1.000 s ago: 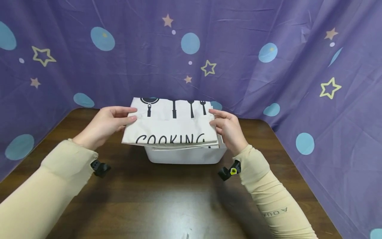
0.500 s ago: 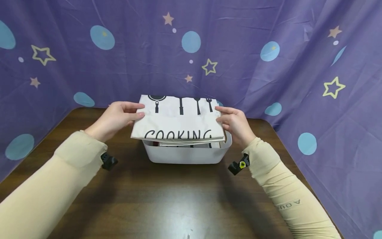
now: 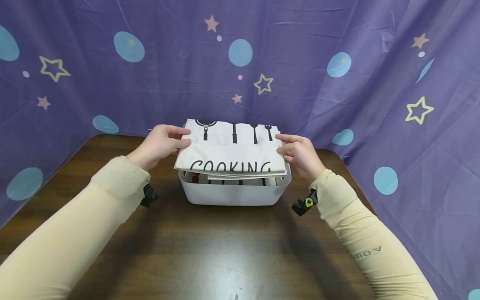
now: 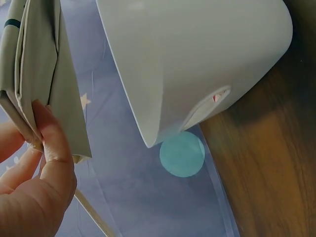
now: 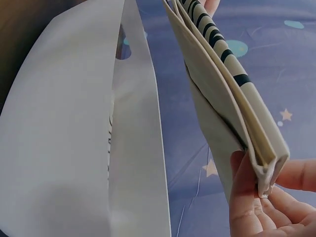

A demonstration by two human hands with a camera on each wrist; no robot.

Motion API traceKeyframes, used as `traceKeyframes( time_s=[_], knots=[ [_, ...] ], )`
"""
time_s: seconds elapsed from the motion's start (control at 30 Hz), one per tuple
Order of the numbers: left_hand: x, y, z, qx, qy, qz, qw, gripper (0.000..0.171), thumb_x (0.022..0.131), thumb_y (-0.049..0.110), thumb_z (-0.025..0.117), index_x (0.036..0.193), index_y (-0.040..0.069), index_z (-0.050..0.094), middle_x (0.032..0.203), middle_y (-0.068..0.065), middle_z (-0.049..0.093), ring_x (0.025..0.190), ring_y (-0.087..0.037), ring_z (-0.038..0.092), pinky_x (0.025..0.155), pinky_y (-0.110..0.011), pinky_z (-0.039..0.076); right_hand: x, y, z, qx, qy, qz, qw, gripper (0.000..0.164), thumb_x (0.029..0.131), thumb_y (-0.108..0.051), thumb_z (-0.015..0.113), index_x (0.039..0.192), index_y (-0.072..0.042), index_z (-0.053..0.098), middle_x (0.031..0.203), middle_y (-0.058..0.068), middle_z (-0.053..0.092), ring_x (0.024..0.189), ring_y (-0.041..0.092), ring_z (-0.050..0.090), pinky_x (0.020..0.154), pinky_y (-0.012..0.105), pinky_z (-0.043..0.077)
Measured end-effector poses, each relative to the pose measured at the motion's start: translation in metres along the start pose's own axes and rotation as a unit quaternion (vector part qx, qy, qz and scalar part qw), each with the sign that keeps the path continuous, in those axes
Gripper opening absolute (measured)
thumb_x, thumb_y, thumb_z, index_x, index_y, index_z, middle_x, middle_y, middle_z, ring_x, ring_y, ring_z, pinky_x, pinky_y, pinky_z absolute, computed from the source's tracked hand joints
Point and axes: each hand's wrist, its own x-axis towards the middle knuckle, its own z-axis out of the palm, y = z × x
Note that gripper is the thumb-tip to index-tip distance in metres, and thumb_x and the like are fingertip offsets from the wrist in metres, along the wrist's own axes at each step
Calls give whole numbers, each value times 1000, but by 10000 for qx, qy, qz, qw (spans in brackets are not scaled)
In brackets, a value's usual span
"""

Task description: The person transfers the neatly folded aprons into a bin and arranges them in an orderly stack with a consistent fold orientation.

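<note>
A folded white cloth bears black kitchen-utensil prints and the word COOKING. Both hands hold it up by its sides, above a white plastic bin. My left hand pinches the left edge, thumb and fingers on either face of the fold. At the right edge my right hand does the same. The right wrist view shows the cloth's stacked layers between thumb and fingers. A thin pale strip hangs near the left hand in the left wrist view. The cloth hides much of the bin's opening.
The bin stands on a brown wooden table and has oval handle holes in its ends. Inside, something white with dark marks and a small red thing show. A purple curtain with stars and dots surrounds the table.
Both hands have carried the cloth to the right and slightly upward, so it sits more squarely over the bin. More of the bin's front opening shows now. The bin has stayed put.
</note>
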Motion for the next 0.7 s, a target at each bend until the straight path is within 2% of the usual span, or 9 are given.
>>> traceKeyframes(
  time_s=[0.07, 0.3, 0.5, 0.7],
  knots=[
    [2, 1, 2, -5, 2, -24, 10000, 52, 100, 17, 60, 146, 0, 46, 146, -23, 45, 126, -30, 47, 100, -43, 49, 2, 1, -2, -63, -5, 22, 10000, 58, 86, 10, 50, 143, 5, 46, 138, 19, 49, 89, 9, 62, 73, 19, 56],
    [9, 0, 12, -187, 42, -21, 9998, 49, 99, 14, 60, 144, -2, 48, 141, -23, 48, 117, -25, 50, 81, -23, 50, 10, 7, -9, -128, 128, 151, 9997, 58, 85, 11, 50, 143, 5, 48, 126, 15, 54, 81, 8, 64, 70, 19, 55],
    [14, -1, 20, -142, 3, -51, 9999, 49, 99, 14, 59, 144, -1, 48, 143, -22, 47, 120, -26, 48, 84, -26, 50, 15, 15, -14, -170, 244, 263, 9992, 57, 85, 11, 51, 142, 4, 49, 120, 11, 55, 78, 7, 63, 69, 19, 55],
    [17, -6, 23, 5, -12, -120, 9999, 50, 99, 16, 60, 144, -1, 48, 142, -22, 47, 113, -25, 48, 79, -26, 48, 16, 19, -14, -308, 274, 369, 9985, 58, 85, 10, 52, 142, 3, 49, 132, 15, 53, 86, 9, 62, 73, 19, 54]
  ],
)
